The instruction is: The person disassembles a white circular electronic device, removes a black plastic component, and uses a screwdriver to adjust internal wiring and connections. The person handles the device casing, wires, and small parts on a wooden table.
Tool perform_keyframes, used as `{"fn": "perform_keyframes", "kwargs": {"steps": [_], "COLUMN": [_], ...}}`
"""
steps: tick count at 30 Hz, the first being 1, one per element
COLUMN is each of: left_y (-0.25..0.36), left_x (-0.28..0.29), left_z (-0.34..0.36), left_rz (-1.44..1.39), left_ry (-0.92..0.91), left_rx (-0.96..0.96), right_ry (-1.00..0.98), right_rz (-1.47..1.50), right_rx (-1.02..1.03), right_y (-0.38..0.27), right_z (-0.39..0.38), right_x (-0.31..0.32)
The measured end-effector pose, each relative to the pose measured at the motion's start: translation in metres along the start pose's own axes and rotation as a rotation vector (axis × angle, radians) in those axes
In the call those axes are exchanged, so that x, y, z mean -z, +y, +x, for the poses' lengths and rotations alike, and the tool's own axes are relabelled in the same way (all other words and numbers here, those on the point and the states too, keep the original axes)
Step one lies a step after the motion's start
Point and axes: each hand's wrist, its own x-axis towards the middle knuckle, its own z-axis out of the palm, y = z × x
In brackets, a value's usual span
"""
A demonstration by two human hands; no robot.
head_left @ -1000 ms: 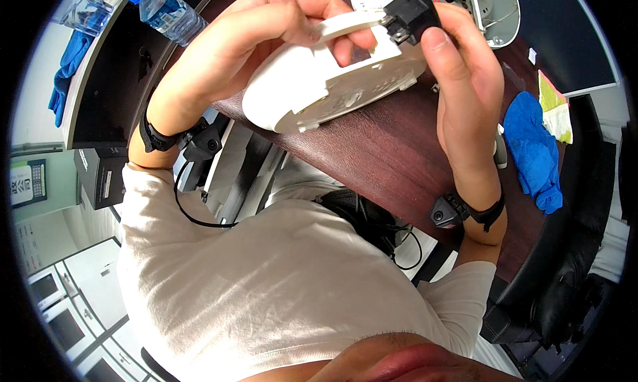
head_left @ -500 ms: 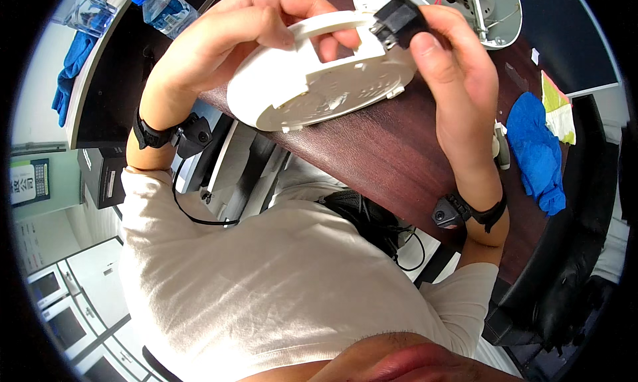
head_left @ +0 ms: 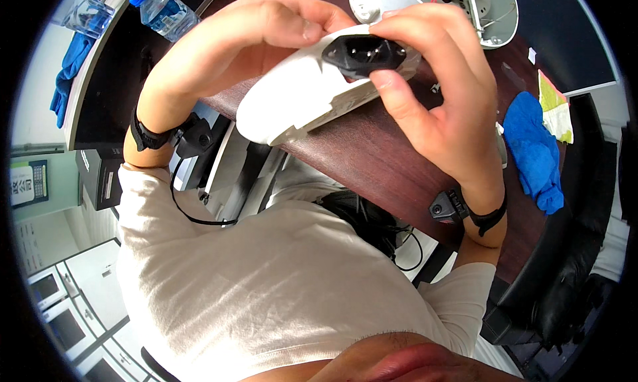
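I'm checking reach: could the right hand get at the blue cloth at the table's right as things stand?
Probably not at once: the right hand is holding the black part. Once freed, likely yes: the blue cloth lies on the table to its right, with nothing seen covering it.

Pale short-sleeved shirt [head_left: 279, 282], black wrist straps [head_left: 150, 138], small black cameras [head_left: 195, 138]

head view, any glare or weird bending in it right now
In the head view, bright streaks cross the pale shirt; in the head view, the white cover looks nearly washed out, while small highlights glint on the glossy black part; also in the head view, fisheye distortion curves the brown table toward the right, and the corners go black.
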Motion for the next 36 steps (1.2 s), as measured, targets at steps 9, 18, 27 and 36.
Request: {"fn": "perform_keyframes", "kwargs": {"steps": [9, 18, 27, 36], "left_y": [0.011, 0.019, 0.023, 0.026], "left_x": [-0.042, -0.048, -0.043, -0.048], "left_z": [-0.003, -0.001, -0.007, -0.017], "left_rz": [0.16, 0.319, 0.368, 0.639], "left_ry": [0.178, 0.207, 0.206, 0.254], "left_rx": [0.01, 0.047, 0.112, 0.117], "right_ry": [0.017, -0.074, -0.17, -0.326], "right_rz": [-0.007, 0.088, 0.278, 0.584], "right_rx": [-0.012, -0.031, -0.22, -0.574], "right_y": [0.0, 0.003, 0.002, -0.007], "right_z": [-0.003, -0.006, 0.002, -0.005], "right_x": [0.001, 0.01, 0.011, 0.016]}}
